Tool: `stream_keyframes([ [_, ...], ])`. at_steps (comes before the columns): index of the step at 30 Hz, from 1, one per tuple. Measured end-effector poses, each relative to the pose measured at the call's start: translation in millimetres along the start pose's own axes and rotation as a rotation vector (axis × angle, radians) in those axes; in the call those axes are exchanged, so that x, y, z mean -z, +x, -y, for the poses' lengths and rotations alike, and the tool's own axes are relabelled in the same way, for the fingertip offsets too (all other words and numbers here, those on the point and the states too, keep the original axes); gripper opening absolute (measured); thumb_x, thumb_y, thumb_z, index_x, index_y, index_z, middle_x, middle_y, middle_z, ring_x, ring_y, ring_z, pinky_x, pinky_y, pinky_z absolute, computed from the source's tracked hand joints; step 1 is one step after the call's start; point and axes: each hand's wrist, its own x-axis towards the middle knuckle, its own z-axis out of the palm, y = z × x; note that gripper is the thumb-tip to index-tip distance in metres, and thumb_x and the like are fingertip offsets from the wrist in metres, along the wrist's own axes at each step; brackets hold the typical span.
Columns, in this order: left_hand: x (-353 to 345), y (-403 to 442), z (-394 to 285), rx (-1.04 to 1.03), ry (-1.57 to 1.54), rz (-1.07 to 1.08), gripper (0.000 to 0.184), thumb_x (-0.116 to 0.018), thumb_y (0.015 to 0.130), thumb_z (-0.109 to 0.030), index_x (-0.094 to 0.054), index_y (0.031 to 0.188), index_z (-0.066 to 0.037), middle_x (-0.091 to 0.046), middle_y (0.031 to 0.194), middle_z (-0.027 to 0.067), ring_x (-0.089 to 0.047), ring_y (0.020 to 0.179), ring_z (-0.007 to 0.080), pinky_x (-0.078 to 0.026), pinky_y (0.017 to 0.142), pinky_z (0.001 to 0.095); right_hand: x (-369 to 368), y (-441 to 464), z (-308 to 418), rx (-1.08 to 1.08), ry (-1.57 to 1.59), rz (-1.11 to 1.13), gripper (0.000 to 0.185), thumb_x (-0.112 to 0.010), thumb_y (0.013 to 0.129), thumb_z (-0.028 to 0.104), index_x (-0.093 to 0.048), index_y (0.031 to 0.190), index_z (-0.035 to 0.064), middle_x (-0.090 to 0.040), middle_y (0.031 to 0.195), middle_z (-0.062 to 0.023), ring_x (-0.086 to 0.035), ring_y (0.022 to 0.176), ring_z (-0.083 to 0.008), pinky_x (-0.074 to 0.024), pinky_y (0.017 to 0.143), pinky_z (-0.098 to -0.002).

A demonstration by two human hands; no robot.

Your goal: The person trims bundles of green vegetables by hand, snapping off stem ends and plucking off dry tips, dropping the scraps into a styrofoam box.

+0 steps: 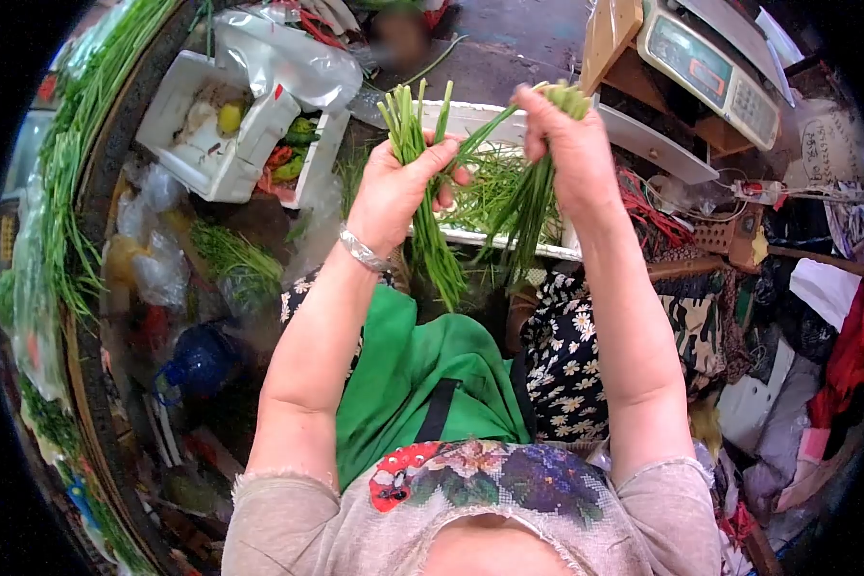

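My left hand [408,182] is closed around a bunch of green stalks [439,259], their cut ends pointing up and the rest hanging below. My right hand [566,139] grips a second bunch of greens [528,211], with pale ends showing above the fingers and darker leaves drooping. One or more green strands stretch between the two hands. Beneath them, a white foam box [480,240] holds many loose green stalks. A bracelet [363,250] circles my left wrist.
A weighing scale [706,72] stands at the upper right. At the upper left are a broken white foam box [187,120] and clear plastic bags [283,58]. Long greens [67,192] line the left ledge. A blue plastic container [202,360] is at the lower left.
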Motion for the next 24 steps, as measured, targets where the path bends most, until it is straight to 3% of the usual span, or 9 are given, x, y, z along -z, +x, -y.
stream_keyframes([
  [3,15,1,-1,-0.105,0.178,-0.144,0.016,-0.064,0.089,-0.014,-0.063,0.098,-0.001,-0.067,0.085,0.0079,-0.063,0.072,0.0135,-0.046,0.052,0.0239,21,16,2,0.115,0.168,-0.089,0.023,-0.071,0.085,0.021,-0.057,0.071,0.0102,-0.051,0.056,0.0009,-0.047,0.046,-0.0110,-0.0357,0.046,-0.0246],
  [6,33,4,-5,-0.142,0.191,-0.254,0.019,-0.065,0.088,-0.017,-0.064,0.098,0.000,-0.068,0.084,0.0092,-0.064,0.072,0.0152,-0.046,0.054,0.0243,34,19,9,0.114,0.269,-0.185,0.019,-0.070,0.086,0.017,-0.057,0.076,0.0072,-0.050,0.059,-0.0001,-0.047,0.047,-0.0124,-0.0377,0.046,-0.0273],
  [10,46,7,-8,-0.298,0.281,-0.384,0.024,-0.065,0.089,-0.024,-0.067,0.100,-0.003,-0.071,0.094,0.0092,-0.066,0.089,0.0154,-0.047,0.073,0.0289,41,21,10,0.126,0.337,-0.106,0.018,-0.070,0.086,0.018,-0.061,0.086,0.0022,-0.050,0.062,0.0003,-0.047,0.050,-0.0122,-0.0376,0.047,-0.0275],
  [14,50,5,-12,-0.370,0.352,-0.453,0.024,-0.064,0.090,-0.025,-0.067,0.100,-0.004,-0.071,0.095,0.0080,-0.064,0.093,0.0138,-0.046,0.076,0.0292,38,19,11,0.102,0.320,-0.084,0.020,-0.069,0.086,0.018,-0.062,0.090,0.0002,-0.049,0.062,0.0001,-0.047,0.051,-0.0121,-0.0377,0.048,-0.0277],
  [18,48,6,-11,-0.424,0.365,-0.462,0.022,-0.063,0.091,-0.024,-0.067,0.099,-0.004,-0.070,0.086,0.0072,-0.064,0.076,0.0119,-0.046,0.064,0.0244,35,18,11,0.091,0.275,-0.078,0.020,-0.070,0.086,0.019,-0.063,0.089,0.0003,-0.051,0.064,-0.0004,-0.047,0.052,-0.0123,-0.0383,0.049,-0.0272],
  [22,36,1,-13,-0.341,0.367,-0.400,0.021,-0.061,0.092,-0.021,-0.067,0.098,-0.002,-0.062,0.069,0.0025,-0.051,0.053,0.0070,-0.039,0.047,0.0208,27,14,14,0.069,0.190,-0.035,0.019,-0.069,0.087,0.021,-0.064,0.090,0.0026,-0.055,0.069,-0.0013,-0.050,0.060,-0.0115,-0.0397,0.052,-0.0262],
  [24,33,1,-12,-0.289,0.325,-0.297,0.021,-0.061,0.092,-0.020,-0.066,0.098,-0.002,-0.062,0.069,0.0022,-0.051,0.053,0.0071,-0.039,0.048,0.0203,26,14,13,0.057,0.130,0.001,0.018,-0.067,0.088,0.022,-0.066,0.092,0.0048,-0.061,0.075,-0.0024,-0.055,0.069,-0.0109,-0.0410,0.055,-0.0261],
])
